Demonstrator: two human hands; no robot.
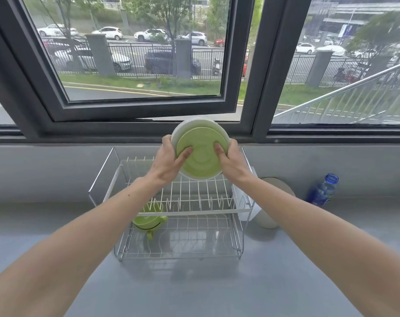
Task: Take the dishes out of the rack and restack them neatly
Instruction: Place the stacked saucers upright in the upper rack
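A small stack of plates (pixel 201 156), a green one in front and white ones behind, is held on edge above the upper tier of the white two-tier wire dish rack (pixel 183 209). My left hand (pixel 171 159) grips the stack's left rim and my right hand (pixel 231 161) grips its right rim, thumbs pressed on the green face. A green bowl and a green cup (pixel 148 219) sit at the left end of the rack's lower tier. The upper tier's slots hold nothing else that I can see.
The rack stands on a grey counter (pixel 194 282) below a window with an inward-tilted sash (pixel 137 106). A beige oval plate (pixel 274 202) leans right of the rack, partly behind my right forearm. A blue water bottle (pixel 323 189) stands further right by the wall.
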